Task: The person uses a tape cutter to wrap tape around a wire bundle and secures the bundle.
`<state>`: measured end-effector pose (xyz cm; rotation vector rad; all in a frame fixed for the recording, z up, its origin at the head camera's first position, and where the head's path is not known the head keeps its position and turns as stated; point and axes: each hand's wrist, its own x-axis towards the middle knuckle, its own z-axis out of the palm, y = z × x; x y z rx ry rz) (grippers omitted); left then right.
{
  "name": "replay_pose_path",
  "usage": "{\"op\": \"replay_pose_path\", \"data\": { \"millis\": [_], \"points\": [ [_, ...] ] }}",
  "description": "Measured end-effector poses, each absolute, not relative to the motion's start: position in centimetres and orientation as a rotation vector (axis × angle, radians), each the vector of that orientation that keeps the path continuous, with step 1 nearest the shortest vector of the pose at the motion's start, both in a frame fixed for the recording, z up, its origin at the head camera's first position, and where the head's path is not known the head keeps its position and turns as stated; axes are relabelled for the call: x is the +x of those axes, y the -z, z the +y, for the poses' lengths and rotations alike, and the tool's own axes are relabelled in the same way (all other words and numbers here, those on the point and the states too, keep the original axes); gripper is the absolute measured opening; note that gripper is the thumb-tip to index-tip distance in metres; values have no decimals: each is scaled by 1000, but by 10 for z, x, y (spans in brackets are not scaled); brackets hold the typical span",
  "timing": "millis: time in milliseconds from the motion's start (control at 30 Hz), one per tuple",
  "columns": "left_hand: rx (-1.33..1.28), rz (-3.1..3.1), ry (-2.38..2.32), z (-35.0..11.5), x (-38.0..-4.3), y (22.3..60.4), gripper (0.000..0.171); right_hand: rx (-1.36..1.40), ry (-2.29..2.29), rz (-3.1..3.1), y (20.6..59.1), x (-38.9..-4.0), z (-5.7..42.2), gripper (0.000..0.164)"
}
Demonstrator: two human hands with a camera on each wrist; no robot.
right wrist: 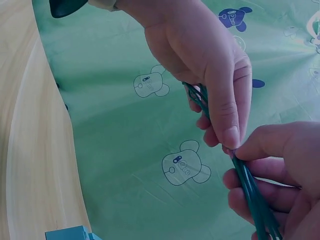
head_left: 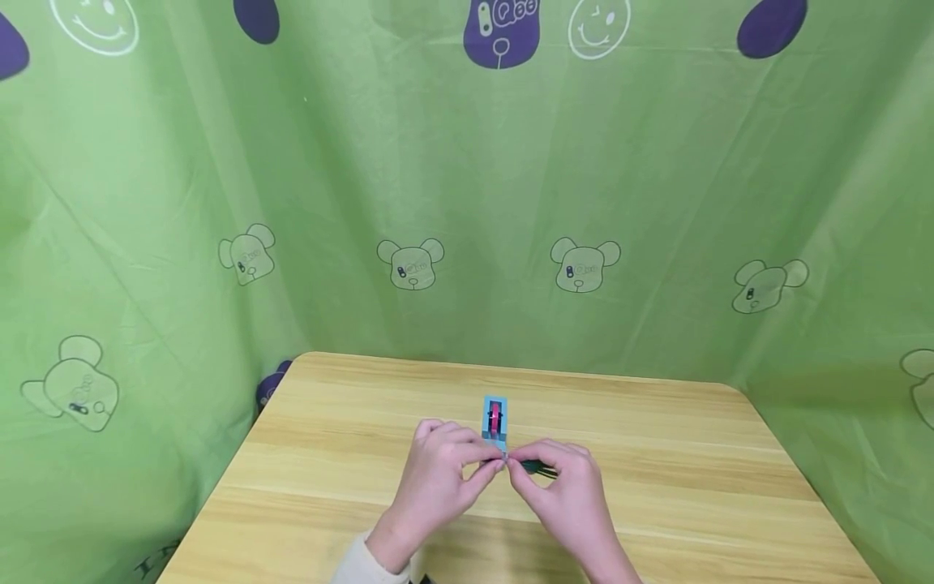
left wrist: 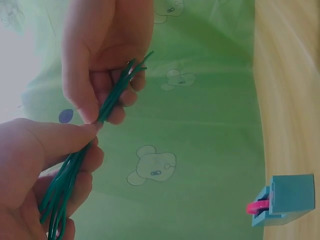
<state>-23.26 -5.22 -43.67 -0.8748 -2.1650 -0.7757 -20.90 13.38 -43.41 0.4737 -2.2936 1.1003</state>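
A bundle of thin green strands (head_left: 538, 468) is held in the air above the table's front part. My left hand (head_left: 441, 466) pinches it near the middle between thumb and index finger. From the other side, the thumb and index finger of my right hand (head_left: 565, 491) pinch it at the same spot, fingertips touching or nearly so. Loose strand ends (left wrist: 56, 207) fan out along the left palm in the left wrist view; the other ends (right wrist: 260, 210) lie along the right palm in the right wrist view. The pinched part is mostly hidden by fingertips.
Just beyond the hands, a light-blue tape dispenser (left wrist: 292, 196) with a pink roll (head_left: 494, 417) stands on the wooden table (head_left: 350, 438). A green curtain (head_left: 467, 162) with printed bear heads surrounds the table's back and sides.
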Motion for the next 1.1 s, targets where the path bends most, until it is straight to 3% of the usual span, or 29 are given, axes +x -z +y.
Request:
{"op": "replay_pose_path", "data": {
  "millis": [467, 767, 1100],
  "points": [
    [-884, -2158, 749, -53, -234, 440, 6, 460, -1193, -2376, 437, -210, 136, 13],
    [-870, -2162, 790, -52, -235, 441, 6, 460, -1124, -2275, 441, -211, 135, 25],
    [-845, -2184, 827, -52, -234, 440, 8, 565, -1005, -2149, 441, -212, 134, 24]
  ]
}}
